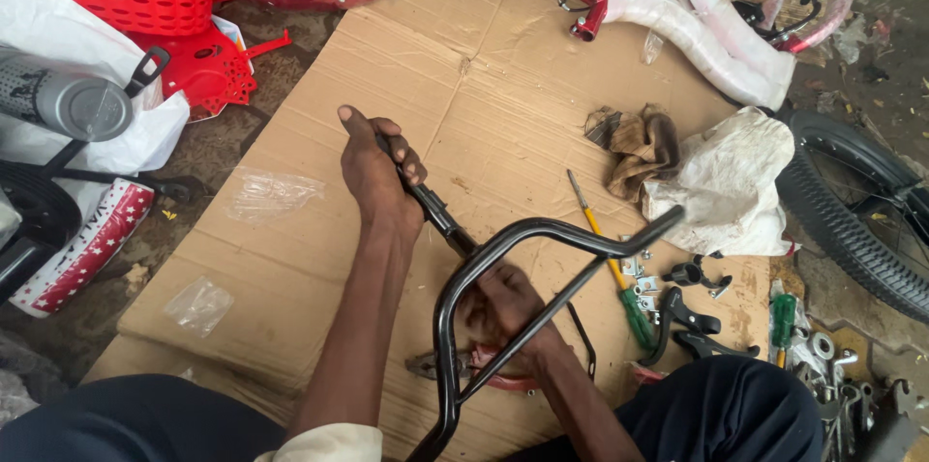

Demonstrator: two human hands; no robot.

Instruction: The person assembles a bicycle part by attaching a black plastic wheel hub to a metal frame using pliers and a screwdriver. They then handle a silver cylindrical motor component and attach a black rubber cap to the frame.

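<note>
black handlebar gripped: left hand above, right hand below.

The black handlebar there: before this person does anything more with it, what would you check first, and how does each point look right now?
1. Left hand has a firm hold on the handlebar end: ok, fingers wrapped around it.
2. Right hand has a sure hold lower down: cannot tell, the bar's tubes cross in front of it.
3. Handlebar is over the cardboard, not bare ground: ok.
4. Screwdriver within reach: ok, it lies just right of the bar.
5. Small metal parts are kept together: not ok, they are scattered beside the screwdriver.
6. Rag lies apart from the bar: ok.
</note>
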